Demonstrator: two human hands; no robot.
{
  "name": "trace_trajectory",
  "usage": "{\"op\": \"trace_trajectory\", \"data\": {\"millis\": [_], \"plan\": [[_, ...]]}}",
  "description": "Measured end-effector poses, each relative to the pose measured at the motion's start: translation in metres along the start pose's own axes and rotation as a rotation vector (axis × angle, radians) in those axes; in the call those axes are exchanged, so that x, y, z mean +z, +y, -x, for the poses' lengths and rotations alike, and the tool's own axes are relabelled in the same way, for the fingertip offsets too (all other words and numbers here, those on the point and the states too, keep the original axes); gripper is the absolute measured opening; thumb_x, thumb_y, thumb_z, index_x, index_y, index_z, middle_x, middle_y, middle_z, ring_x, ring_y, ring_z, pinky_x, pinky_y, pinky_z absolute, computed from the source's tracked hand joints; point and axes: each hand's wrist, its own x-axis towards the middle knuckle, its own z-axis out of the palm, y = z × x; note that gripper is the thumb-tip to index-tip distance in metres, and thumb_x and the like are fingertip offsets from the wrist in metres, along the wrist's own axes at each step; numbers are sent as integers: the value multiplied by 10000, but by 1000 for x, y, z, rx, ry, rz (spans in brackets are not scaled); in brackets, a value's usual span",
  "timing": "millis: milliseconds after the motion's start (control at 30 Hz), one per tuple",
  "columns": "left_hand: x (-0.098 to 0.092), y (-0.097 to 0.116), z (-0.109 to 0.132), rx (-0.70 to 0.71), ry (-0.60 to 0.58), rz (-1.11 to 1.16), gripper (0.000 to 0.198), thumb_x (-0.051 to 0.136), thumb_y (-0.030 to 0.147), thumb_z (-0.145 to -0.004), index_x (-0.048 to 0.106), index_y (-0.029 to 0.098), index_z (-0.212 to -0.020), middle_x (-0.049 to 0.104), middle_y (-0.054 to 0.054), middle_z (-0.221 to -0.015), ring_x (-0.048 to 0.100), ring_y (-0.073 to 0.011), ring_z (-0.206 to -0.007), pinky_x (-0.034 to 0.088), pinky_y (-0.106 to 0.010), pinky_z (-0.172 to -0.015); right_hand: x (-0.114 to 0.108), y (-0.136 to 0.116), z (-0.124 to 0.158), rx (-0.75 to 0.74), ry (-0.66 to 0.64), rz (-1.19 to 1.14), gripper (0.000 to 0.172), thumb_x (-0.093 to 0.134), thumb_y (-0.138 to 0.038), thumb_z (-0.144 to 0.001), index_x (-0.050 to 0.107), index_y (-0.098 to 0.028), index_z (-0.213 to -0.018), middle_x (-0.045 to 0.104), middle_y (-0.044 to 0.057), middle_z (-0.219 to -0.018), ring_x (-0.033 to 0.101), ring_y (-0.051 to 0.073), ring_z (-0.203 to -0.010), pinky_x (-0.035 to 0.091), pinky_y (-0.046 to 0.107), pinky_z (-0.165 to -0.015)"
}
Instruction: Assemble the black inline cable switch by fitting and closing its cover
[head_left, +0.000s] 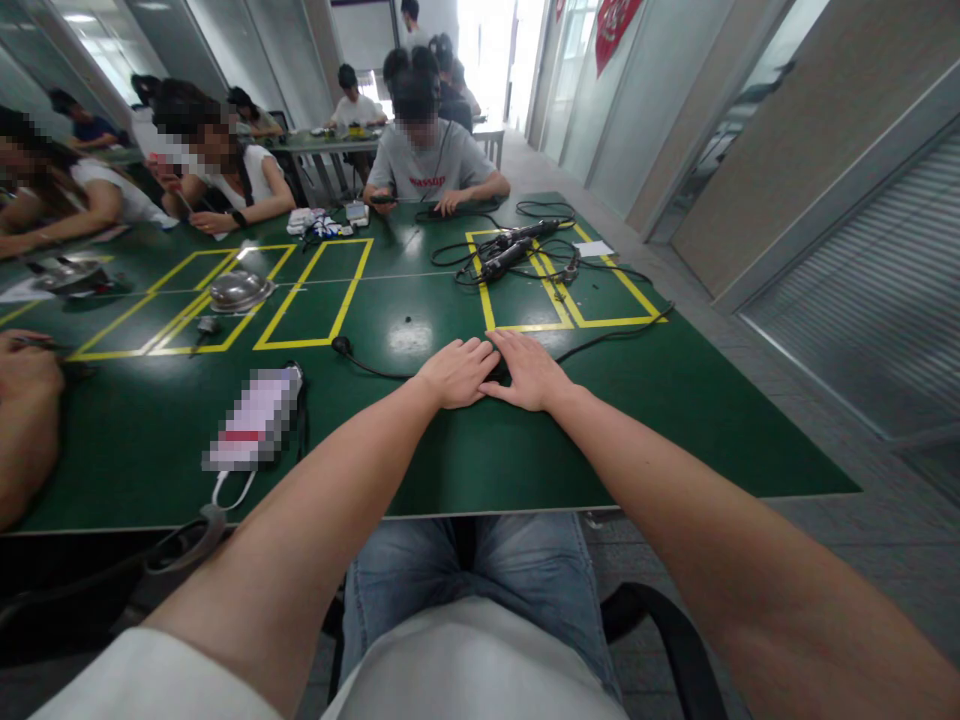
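My left hand [459, 373] and my right hand [528, 371] rest side by side near the front of the green table [720, 420], their fingertips meeting. Both have the fingers stretched out and laid nearly flat. A small dark object [498, 374] shows in the gap between them; most of it is covered, so its kind is unclear. From beside my left hand a black cable [375, 372] runs left to a round black plug [342, 345]. Another stretch of black cable [600, 341] leads from behind my right hand toward the right table edge.
Yellow tape outlines [352, 290] mark the table. Black handheld tools [510, 252] lie among tangled cables ahead. A metal dome [240, 290] sits left, a phone [255, 415] nearer. A person [431, 160] sits opposite; another person's arm [26, 430] rests at left.
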Motion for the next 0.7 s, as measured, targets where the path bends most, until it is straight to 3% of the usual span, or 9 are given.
{"op": "trace_trajectory", "data": {"millis": [100, 267, 400, 700], "plan": [[0, -1, -5, 6, -15, 13, 464, 514, 392, -1147, 679, 95, -1462, 732, -246, -1383, 680, -394, -1272, 545, -502, -1055, -1, -1, 0, 23, -14, -4, 1027, 626, -754, -1042, 436, -65, -1779, 529, 313, -1798, 491, 507, -1676, 380, 697, -1382], [0, -5, -8, 5, -40, 55, 467, 570, 404, -1120, 685, 97, -1452, 755, -236, -1362, 706, -391, -1256, 572, -497, -1060, -3, -1, 0, 55, -37, -7, 945, 616, -728, -1048, 469, -144, -1776, 540, 248, -1816, 492, 495, -1679, 373, 717, -1376], [1, -5, -7, -24, -43, 99, 449, 558, 415, -1124, 691, 102, -1416, 766, -228, -1337, 715, -391, -1245, 582, -507, -1077, -4, -3, -1, 76, -51, -13, 939, 634, -713, -1047, 489, -115, -1756, 565, 268, -1789, 517, 497, -1655, 373, 704, -1375], [8, -4, 1, -204, 82, 203, 379, 652, 442, -1044, 739, 140, -1256, 766, -191, -1213, 731, -384, -1166, 636, -517, -1035, -7, -3, -4, 107, -62, 0, 763, 656, -647, -1056, 661, -124, -1611, 616, 259, -1744, 576, 472, -1611, 421, 668, -1356]]}}
